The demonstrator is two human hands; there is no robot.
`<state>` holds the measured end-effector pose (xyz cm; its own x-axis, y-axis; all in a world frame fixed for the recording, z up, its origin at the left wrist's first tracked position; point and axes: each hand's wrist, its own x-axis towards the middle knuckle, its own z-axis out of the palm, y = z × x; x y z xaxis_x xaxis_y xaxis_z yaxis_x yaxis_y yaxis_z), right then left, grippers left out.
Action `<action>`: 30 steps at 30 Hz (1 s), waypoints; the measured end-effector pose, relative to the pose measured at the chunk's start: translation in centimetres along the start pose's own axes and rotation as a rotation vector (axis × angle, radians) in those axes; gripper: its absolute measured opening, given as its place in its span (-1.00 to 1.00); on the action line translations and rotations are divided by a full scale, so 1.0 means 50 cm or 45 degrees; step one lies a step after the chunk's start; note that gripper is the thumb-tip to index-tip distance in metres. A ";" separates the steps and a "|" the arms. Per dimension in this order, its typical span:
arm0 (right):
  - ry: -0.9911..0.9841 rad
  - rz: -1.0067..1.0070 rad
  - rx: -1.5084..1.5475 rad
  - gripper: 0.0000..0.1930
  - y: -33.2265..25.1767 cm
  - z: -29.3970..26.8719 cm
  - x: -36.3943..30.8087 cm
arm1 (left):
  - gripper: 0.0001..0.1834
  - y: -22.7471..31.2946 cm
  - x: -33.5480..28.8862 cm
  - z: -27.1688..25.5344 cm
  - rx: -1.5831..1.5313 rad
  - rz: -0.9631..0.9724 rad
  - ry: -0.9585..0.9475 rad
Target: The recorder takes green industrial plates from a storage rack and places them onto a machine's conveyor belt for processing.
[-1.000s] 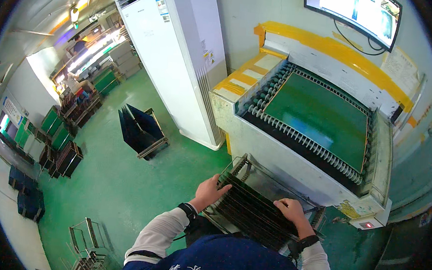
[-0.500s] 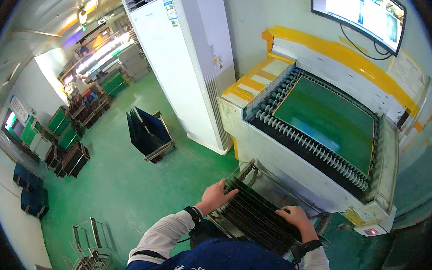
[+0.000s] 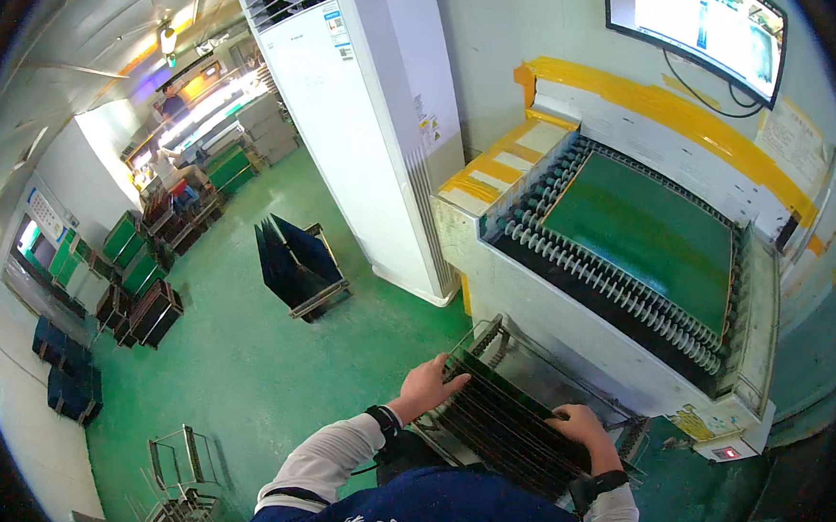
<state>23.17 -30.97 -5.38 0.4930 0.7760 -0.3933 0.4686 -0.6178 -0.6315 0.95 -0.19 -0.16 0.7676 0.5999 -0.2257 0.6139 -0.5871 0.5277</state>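
A metal rack [image 3: 483, 337] in front of me holds several thin dark green boards [image 3: 513, 429] standing on edge. My left hand [image 3: 427, 386] grips the left end of the nearest boards. At the right end of the same stack, my right hand [image 3: 585, 429] closes its fingers over the board edges. Behind the rack stands a white conveyor machine [image 3: 568, 308] with black rollers, and a large green board [image 3: 649, 232] lies flat on those rollers.
A tall white floor-standing air conditioner [image 3: 369, 124] rises left of the machine. A dark rack of panels [image 3: 298, 263] sits on the green floor. Green and blue crates [image 3: 131, 263] line the far left. An empty wire rack [image 3: 176, 466] stands at lower left. A monitor [image 3: 710, 30] hangs above.
The view has shifted slightly, with the rack and machine sitting lower in the frame. Both hands stay on the ends of the board stack.
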 end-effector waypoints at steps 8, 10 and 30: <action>0.033 0.016 0.069 -0.42 -0.016 -0.011 -0.010 | -0.17 0.005 -0.003 -0.002 0.030 0.033 0.026; 0.008 0.048 0.085 -0.43 -0.020 -0.015 -0.011 | -0.16 0.003 -0.005 -0.003 0.034 0.036 0.034; -0.101 0.060 0.057 -0.49 0.027 0.017 0.014 | -0.13 -0.006 0.008 0.011 0.014 0.062 0.045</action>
<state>23.52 -31.14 -7.08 0.4535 0.7550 -0.4736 0.4122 -0.6488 -0.6396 1.17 -0.05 -0.87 0.7898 0.5891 -0.1707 0.5780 -0.6220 0.5282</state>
